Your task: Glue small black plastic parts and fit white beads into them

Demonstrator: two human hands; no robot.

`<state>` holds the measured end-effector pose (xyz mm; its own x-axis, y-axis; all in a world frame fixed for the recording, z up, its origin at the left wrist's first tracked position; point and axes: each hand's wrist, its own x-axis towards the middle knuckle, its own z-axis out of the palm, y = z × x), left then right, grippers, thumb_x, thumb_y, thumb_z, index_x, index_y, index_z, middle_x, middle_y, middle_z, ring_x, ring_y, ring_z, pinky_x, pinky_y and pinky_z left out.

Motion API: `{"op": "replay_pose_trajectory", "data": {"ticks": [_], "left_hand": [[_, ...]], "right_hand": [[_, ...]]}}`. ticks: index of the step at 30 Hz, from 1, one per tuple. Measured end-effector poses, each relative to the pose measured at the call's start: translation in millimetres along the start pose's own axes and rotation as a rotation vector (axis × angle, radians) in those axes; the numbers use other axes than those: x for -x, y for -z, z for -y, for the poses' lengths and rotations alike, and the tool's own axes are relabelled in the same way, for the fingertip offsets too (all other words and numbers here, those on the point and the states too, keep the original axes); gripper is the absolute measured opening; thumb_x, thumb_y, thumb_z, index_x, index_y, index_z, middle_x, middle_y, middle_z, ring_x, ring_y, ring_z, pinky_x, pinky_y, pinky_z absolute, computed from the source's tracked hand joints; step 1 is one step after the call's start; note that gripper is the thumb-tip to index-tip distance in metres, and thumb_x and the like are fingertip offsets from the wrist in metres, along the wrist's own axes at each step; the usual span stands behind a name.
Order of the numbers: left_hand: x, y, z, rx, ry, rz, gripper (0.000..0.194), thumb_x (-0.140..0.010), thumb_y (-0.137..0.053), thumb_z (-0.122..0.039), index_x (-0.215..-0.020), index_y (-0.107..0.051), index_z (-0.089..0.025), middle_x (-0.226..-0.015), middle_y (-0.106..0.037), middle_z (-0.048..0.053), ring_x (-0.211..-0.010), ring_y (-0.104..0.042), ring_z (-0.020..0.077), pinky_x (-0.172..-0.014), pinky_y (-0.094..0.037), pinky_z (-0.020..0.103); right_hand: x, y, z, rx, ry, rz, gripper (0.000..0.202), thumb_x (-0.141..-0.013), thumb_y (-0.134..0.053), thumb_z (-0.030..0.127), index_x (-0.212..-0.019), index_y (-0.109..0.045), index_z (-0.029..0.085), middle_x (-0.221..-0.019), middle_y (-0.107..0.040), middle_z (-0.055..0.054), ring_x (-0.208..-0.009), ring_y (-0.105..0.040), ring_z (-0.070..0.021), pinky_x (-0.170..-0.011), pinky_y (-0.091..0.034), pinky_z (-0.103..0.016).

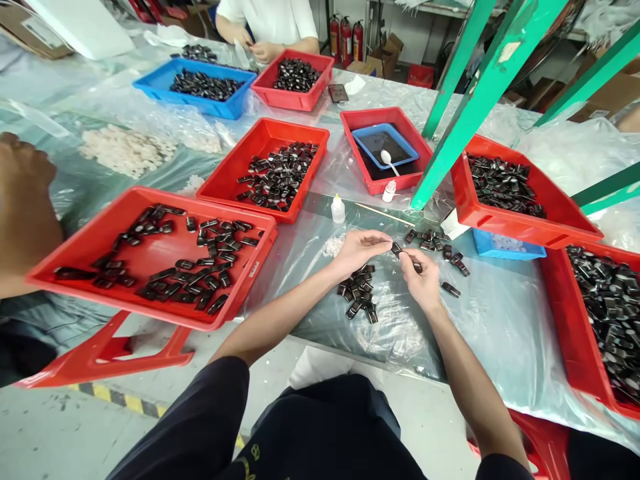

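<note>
Over the middle of the table, my left hand [364,251] pinches one end of a small black plastic part [397,249]. The fingertips of my right hand [423,277] are closed at the other end of this part. A second black piece [417,267] shows at the fingers of my right hand; whether it is held there I cannot tell. Just below my hands lies a pile of similar black parts [356,293]. More loose black parts [434,239] are scattered beyond and right of my right hand. White bits [333,246] lie beside my left hand.
Red trays [250,283] of black parts stand left and right [555,320]. Ahead are a small dropper bottle [338,209], a thin stick [384,214] and a blue tray [365,139] with a white spoon [387,160]. Green posts [463,120] rise at right. A co-worker [270,27] sits opposite.
</note>
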<state>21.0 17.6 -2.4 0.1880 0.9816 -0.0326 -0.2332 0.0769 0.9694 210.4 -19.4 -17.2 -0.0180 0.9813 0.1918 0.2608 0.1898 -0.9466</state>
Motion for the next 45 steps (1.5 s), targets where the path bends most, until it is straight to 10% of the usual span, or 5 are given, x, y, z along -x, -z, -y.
{"op": "replay_pose_trajectory", "data": {"ticks": [13,28,36,41,45], "left_hand": [[3,-0.2,-6,-0.053,0.079,-0.068,0.037,-0.059,-0.099,-0.045,-0.082,-0.085,-0.020,-0.077,-0.078,0.003,-0.067,-0.064,0.0129,-0.062,-0.047,0.026],[15,-6.2,13,-0.479,-0.381,-0.146,0.028,-0.089,-0.078,-0.046,-0.099,-0.085,-0.021,-0.099,-0.083,0.007,-0.087,-0.075,0.0169,-0.075,-0.059,0.029],[10,-7.3,17,-0.253,-0.235,-0.165,0.040,-0.079,-0.086,-0.051,-0.103,-0.075,-0.020,-0.092,-0.080,0.004,-0.083,-0.074,0.0161,-0.080,-0.060,0.030],[16,-8.8,8,-0.475,-0.368,-0.004,0.034,-0.086,-0.082,-0.041,-0.114,-0.076,-0.022,-0.110,-0.083,0.007,-0.098,-0.075,0.0189,-0.087,-0.056,0.032],[16,-0.8,-5,-0.686,-0.383,0.101,0.025,-0.092,-0.075,-0.039,-0.110,-0.078,-0.022,-0.112,-0.082,0.007,-0.103,-0.073,0.0215,-0.085,-0.052,0.033]], "right_hand": [[0,-3,1,0.046,0.052,-0.039,0.043,-0.096,-0.065,0.060,-0.096,-0.077,0.018,-0.074,-0.063,0.000,-0.066,-0.051,-0.0147,-0.066,-0.045,-0.029],[4,-4,8,0.025,0.029,-0.024,0.050,-0.098,-0.060,0.067,-0.092,-0.072,0.018,-0.077,-0.063,0.000,-0.069,-0.053,-0.0136,-0.071,-0.047,-0.028],[-2,-4,15,-0.474,-0.389,0.163,0.066,-0.076,-0.074,0.086,-0.088,-0.061,0.022,-0.056,-0.045,0.011,-0.039,-0.033,-0.0054,-0.037,-0.020,-0.022],[-5,2,20,-0.646,-0.595,0.265,0.067,-0.076,-0.075,0.086,-0.086,-0.057,0.022,-0.066,-0.062,0.005,-0.040,-0.051,-0.0073,-0.032,-0.018,-0.022],[-9,7,21,-0.735,-0.571,0.165,0.064,-0.070,-0.091,0.070,-0.076,-0.050,0.021,-0.060,-0.048,0.012,-0.037,-0.036,-0.0004,-0.033,-0.014,-0.018]]}}
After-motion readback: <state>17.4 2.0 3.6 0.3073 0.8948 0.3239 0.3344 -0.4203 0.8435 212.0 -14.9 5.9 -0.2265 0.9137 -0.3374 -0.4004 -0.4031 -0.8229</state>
